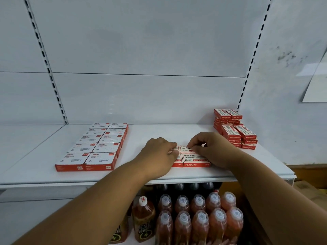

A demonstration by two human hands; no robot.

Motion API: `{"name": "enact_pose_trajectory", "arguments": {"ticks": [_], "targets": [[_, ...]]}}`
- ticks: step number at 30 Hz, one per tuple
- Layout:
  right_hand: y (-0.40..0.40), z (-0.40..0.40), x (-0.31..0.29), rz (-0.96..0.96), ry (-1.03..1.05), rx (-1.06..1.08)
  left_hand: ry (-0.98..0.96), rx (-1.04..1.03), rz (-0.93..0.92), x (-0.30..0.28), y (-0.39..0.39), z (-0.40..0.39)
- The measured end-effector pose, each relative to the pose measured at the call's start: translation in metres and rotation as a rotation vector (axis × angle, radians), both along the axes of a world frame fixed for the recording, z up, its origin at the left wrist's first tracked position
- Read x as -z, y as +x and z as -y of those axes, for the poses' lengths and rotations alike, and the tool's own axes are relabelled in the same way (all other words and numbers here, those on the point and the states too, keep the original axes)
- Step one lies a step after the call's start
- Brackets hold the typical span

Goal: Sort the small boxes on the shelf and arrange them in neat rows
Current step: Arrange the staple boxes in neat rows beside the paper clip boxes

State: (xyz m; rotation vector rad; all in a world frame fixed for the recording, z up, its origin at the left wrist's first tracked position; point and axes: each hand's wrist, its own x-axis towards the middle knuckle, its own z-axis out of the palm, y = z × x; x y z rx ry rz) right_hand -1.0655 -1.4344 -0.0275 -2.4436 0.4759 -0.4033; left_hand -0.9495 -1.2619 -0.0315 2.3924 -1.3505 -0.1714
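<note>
1. White shelving with slotted uprights; one white shelf [141, 137] at chest height carries all the stock.
2. Staple boxes [194, 159], red and white, lying flat near the shelf's front edge at centre: a small block two across, at least two rows deep, edges touching. This is the row I am building.
3. My left hand [159, 152] rests on the left boxes of that block, fingers curled over their tops; whether it pinches one or only presses, I cannot tell.
4. My right hand [210, 147] sits at the back right of the block, fingertips pinching the far box in the right column.
5. Paper-clip boxes [95, 147], left of centre: two columns, five deep, squared up. I judge this lot done.
6. Loose stack of red boxes [235, 129], back right against the wall, piled unevenly in several layers. I judge this the remaining work; most of the staple stock is still unsorted.
7. Bare shelf lies between block and stack, so nothing blocks the reach.
8. Bottles [198, 218] with white caps stand on the lower shelf, apart from the job.
</note>
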Motion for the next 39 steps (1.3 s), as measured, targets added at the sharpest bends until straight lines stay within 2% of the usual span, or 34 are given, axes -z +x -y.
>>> {"name": "enact_pose_trajectory", "arguments": {"ticks": [7,14,29,35,39], "targets": [[-0.016,0.007,0.003,-0.029,0.039,-0.112,0.198,0.160,0.098,0.000,0.001,-0.011],[-0.012,0.007,0.007,0.020,-0.018,-0.145,0.154,0.125,0.169,0.008,-0.008,-0.007],[-0.010,0.008,0.003,-0.015,0.033,-0.151,0.146,0.095,0.244,0.002,-0.013,-0.005],[-0.017,0.005,-0.001,0.057,0.055,-0.085,0.169,0.084,0.330,-0.013,-0.013,0.002],[-0.030,0.013,-0.012,0.151,-0.075,0.036,0.130,0.106,0.331,-0.022,-0.023,0.017]]}}
